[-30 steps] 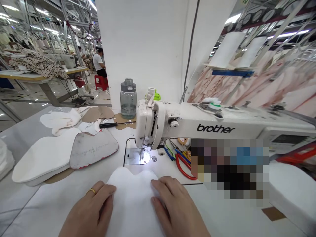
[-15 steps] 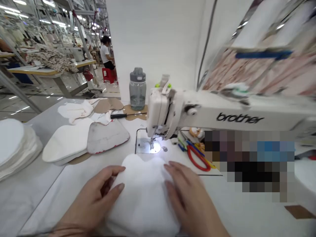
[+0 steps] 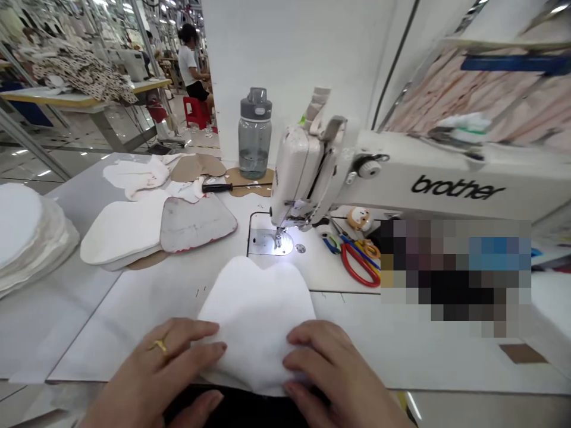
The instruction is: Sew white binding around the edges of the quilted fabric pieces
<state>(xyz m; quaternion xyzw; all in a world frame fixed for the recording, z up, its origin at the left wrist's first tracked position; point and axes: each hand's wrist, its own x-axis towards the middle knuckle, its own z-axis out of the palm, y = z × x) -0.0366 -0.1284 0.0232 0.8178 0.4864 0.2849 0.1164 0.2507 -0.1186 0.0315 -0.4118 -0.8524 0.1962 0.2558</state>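
Left hand (image 3: 167,362) and right hand (image 3: 332,371) touch white fabric (image 3: 259,315)

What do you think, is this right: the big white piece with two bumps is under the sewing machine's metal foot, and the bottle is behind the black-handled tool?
Not quite: the head view shows the white piece stopping short of the sewing machine's metal foot, not under it. The bottle is behind the black-handled tool.
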